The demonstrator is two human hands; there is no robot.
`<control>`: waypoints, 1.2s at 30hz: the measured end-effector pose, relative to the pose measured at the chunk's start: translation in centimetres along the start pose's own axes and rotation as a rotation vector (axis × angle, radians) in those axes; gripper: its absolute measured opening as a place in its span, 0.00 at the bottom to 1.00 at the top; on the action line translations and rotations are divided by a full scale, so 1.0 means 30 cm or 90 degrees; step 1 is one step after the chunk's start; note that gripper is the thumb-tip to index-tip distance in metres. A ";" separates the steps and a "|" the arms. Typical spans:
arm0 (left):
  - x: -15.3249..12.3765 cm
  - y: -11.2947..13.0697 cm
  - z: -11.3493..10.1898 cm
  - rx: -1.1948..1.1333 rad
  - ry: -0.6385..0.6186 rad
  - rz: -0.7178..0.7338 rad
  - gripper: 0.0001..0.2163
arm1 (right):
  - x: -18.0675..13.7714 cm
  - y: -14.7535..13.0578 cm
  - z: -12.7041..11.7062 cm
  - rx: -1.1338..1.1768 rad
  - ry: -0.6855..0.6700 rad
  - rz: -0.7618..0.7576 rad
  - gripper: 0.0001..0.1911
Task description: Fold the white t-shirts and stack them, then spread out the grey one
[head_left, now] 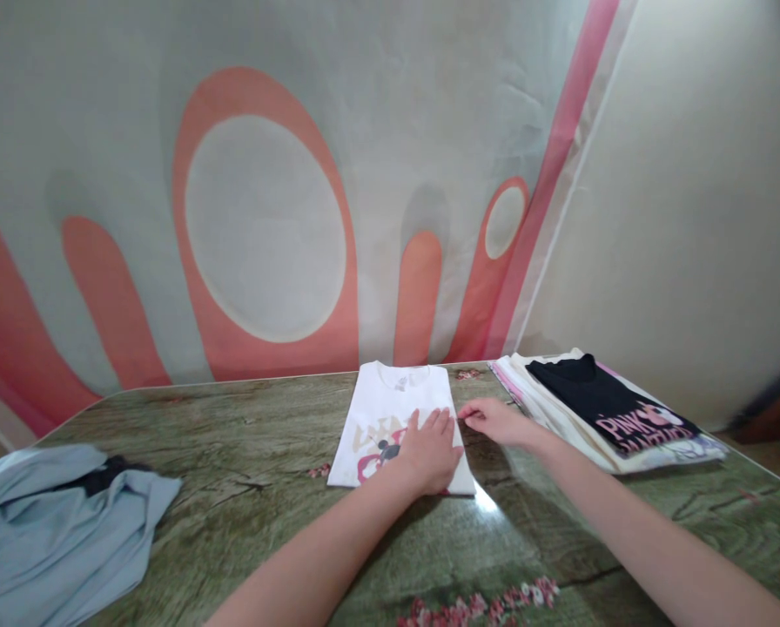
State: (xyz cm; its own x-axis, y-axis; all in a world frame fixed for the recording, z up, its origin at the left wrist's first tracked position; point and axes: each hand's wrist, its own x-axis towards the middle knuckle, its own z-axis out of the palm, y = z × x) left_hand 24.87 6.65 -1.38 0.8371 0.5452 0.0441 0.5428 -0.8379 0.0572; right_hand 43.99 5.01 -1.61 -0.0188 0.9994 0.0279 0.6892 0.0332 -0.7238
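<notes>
A white T-shirt [383, 409] with a red and beige print lies folded into a narrow strip on the green table [246, 453], collar away from me. My left hand [429, 453] lies flat on its lower right part, fingers stretched out. My right hand [498, 421] is at the shirt's right edge, fingers pinched together at the fabric's border.
A stack of folded shirts [608, 414], a black one with pink lettering on top, sits at the right. A crumpled light blue garment [57, 531] lies at the left front. A wall hanging with orange shapes [265, 235] stands behind the table.
</notes>
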 end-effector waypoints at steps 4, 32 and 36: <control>-0.003 0.019 0.008 -0.004 -0.005 0.009 0.27 | -0.086 0.003 0.023 -0.113 -0.007 -0.163 0.20; -0.302 -0.003 -0.163 -0.108 -0.017 0.147 0.22 | -0.185 -0.005 0.108 -0.127 0.162 -0.135 0.21; -0.374 -0.132 -0.123 -0.029 0.009 -0.060 0.23 | -0.231 -0.109 0.142 -0.206 0.090 -0.190 0.26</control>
State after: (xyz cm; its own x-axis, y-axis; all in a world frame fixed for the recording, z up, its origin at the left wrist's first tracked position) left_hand 13.07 3.94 1.59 0.7816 0.6217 0.0504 0.6147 -0.7815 0.1070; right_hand 38.78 -2.00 -2.38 -0.1677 0.9351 0.3122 0.8595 0.2938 -0.4184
